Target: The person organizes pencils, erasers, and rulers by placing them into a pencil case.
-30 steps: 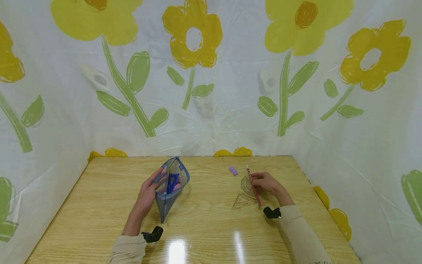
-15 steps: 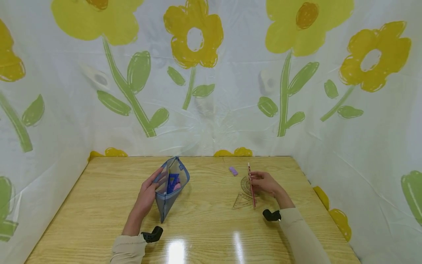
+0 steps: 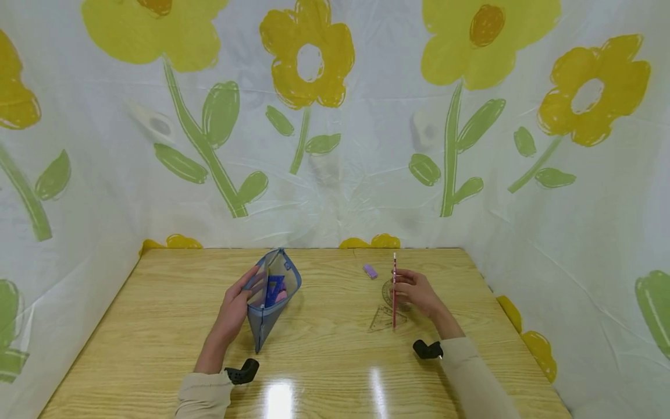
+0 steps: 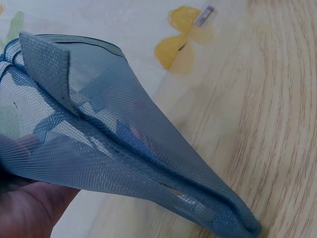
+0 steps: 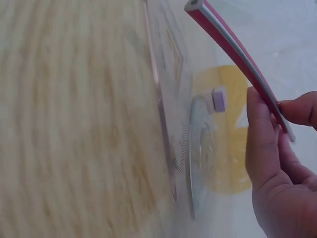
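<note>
My left hand (image 3: 234, 308) grips the side of a blue mesh pencil pouch (image 3: 264, 326), whose zipped mouth gapes toward me. Inside the pouch lie a blue set square (image 3: 274, 289) and something pink (image 3: 281, 295). Between thumb and fingers, my right hand (image 3: 420, 294) pinches a red pencil (image 3: 395, 302); the right wrist view shows its silver stripe and flat end. Under the pencil, on the table, are a clear protractor (image 3: 387, 293) and a clear set square (image 3: 381, 319). A purple eraser (image 3: 370, 271) lies just beyond them.
The wooden table (image 3: 324, 343) ends at a white cloth wall (image 3: 366, 192) printed with yellow flowers. Similar cloth rises along both sides. A black wrist camera mount (image 3: 428, 349) sits at the right cuff, and another mount (image 3: 243, 371) at the left one.
My right hand has lifted the red pencil and shifted it slightly left, turning it from slanted to nearly straight up and down in the head view. The left hand and pouch have stayed put.
</note>
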Motion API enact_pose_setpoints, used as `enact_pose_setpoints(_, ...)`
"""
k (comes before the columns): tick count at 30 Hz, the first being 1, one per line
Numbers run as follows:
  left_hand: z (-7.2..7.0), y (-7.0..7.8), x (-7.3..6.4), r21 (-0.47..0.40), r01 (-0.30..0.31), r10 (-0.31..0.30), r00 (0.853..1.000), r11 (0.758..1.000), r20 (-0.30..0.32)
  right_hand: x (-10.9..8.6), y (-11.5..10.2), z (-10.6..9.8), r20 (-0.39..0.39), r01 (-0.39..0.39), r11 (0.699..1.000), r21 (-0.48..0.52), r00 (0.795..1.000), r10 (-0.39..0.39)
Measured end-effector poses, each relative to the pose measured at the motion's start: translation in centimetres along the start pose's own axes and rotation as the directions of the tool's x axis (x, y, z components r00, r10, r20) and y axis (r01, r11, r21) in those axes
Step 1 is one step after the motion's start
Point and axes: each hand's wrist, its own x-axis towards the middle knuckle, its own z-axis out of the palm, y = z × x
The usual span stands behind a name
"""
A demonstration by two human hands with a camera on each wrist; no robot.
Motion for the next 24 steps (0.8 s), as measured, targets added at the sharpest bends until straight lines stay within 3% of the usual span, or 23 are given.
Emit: enact_pose_setpoints(24,-0.2,-0.3,-0.1,0.011,-0.03,0.03,1.0,0.999,0.006,-0.8,0.0,3.4,-0.129,0.145,0.978,0.151,0.984,-0.126)
